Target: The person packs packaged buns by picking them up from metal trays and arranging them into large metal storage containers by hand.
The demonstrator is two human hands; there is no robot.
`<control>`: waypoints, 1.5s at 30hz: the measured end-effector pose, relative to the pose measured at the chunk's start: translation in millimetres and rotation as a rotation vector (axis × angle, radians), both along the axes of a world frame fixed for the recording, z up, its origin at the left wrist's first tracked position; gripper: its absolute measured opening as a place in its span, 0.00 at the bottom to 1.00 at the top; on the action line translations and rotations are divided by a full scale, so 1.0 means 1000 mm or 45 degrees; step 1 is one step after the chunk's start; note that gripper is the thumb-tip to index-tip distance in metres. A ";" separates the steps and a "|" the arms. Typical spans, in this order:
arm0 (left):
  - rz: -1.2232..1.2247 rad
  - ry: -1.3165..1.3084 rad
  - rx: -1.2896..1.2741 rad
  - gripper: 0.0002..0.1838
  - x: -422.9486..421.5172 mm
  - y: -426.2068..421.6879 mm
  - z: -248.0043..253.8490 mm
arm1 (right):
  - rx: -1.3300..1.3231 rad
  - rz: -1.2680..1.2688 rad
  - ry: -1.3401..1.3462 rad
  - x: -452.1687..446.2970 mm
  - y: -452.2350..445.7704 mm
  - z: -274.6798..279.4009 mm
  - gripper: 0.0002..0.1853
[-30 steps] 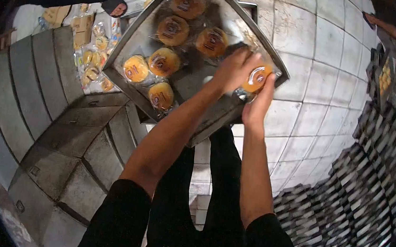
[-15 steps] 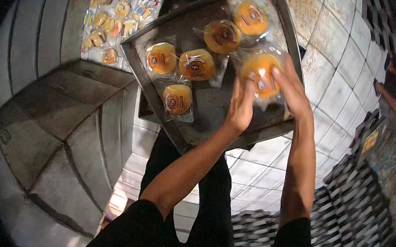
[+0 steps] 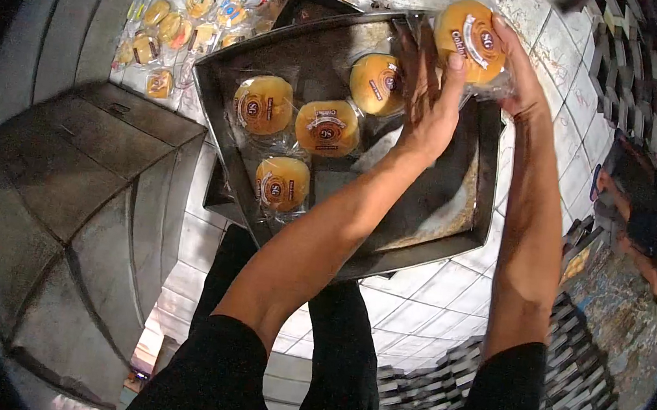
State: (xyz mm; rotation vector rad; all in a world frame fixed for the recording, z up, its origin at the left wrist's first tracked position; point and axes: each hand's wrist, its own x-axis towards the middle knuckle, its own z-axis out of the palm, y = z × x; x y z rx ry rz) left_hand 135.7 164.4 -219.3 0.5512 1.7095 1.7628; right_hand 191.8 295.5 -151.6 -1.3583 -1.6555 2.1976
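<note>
Round golden-brown bun [image 3: 471,38] in clear plastic wrap with dark print: held off the surface, above the far right corner of the tray, clasped between both hands. Observations, left to right:

- Far left: large grey panelled boxy surfaces [image 3: 71,168]; material not certain.
- Upper left: cluster of small clear-wrapped yellow and brown baked goods [image 3: 170,30], lying on the white tiled floor [image 3: 417,308].
- Second dark metal tray [image 3: 306,5]: edges show from beneath the upper one, skewed to it.
- Wide, dark, shallow rectangular metal tray [image 3: 415,213]: stands at an angle in front of the wearer's black-trousered legs [image 3: 341,364]. In its left half, four similar wrapped buns: left bun [image 3: 263,104], lower bun [image 3: 281,183], middle bun [image 3: 328,127], upper bun [image 3: 377,85]. The right half shows bare, pale-marked metal.
- Left hand [image 3: 431,120]: reaches over the tray, just right of the upper bun; thumb against the held bun's lower edge, fingers at its left side, shadowed.
- Right hand [image 3: 524,78]: fingers curved along the held bun's right edge, gripping through loose film.
- Lower right: black-and-white slatted pattern [image 3: 564,386]; object not identified.
- Far right: another person in dark clothing [image 3: 653,220], bare legs visible, well apart from the tray.
</note>
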 end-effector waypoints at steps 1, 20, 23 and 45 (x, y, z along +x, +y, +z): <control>-0.058 0.014 0.014 0.44 -0.001 -0.002 0.004 | -0.066 -0.170 -0.002 0.001 -0.006 -0.001 0.40; -0.001 0.490 0.063 0.54 -0.013 -0.390 0.468 | -0.337 0.293 -0.001 0.059 -0.311 0.353 0.40; 0.239 0.743 0.122 0.55 -0.088 -0.470 0.586 | -0.217 0.698 0.316 -0.084 -0.375 0.455 0.44; -0.373 0.821 -1.148 0.57 -0.531 -0.828 0.567 | -0.052 1.913 -0.589 -0.584 -0.739 0.434 0.61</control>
